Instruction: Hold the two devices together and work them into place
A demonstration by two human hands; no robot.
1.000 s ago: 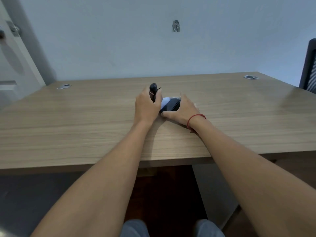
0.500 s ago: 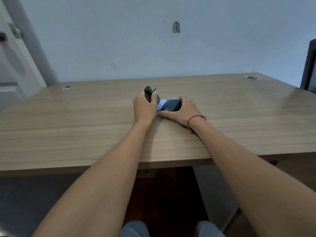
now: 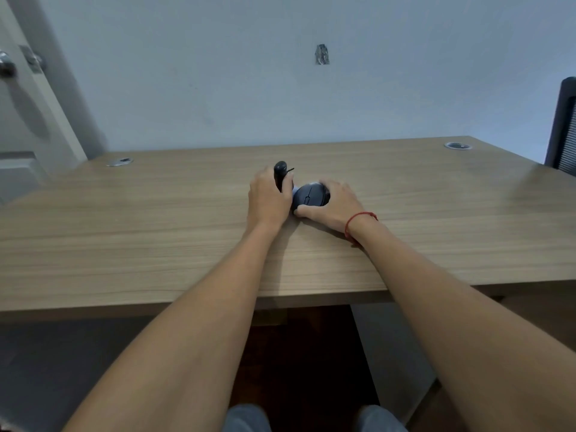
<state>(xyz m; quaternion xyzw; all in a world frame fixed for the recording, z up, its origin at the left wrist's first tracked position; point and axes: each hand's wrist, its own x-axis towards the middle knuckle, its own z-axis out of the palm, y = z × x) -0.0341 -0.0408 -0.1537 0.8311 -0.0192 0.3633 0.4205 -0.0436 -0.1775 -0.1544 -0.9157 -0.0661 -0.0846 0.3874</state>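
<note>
- We take the wooden desk (image 3: 124,244) as our landmark; at its far left corner sits a round metal grommet (image 3: 120,161), and beyond that corner we see a pale door (image 3: 18,120).
- Near the middle of the desk, our left hand (image 3: 268,202) rests on the top with its fingers curled round a slim black object (image 3: 280,173), which stands upright out of the fist. We cannot tell what it is.
- Just right of it, touching the desk top, lies a dark computer mouse (image 3: 310,196). A small pale patch shows between the two hands; we cannot tell what that is.
- Our right hand (image 3: 335,205) grips the mouse, fingers arched over its far side and thumb on the near edge. A red string bracelet (image 3: 358,219) circles that wrist.
- At the desk's far right corner sits a second grommet (image 3: 457,146); past it stands a dark chair (image 3: 562,126).
</note>
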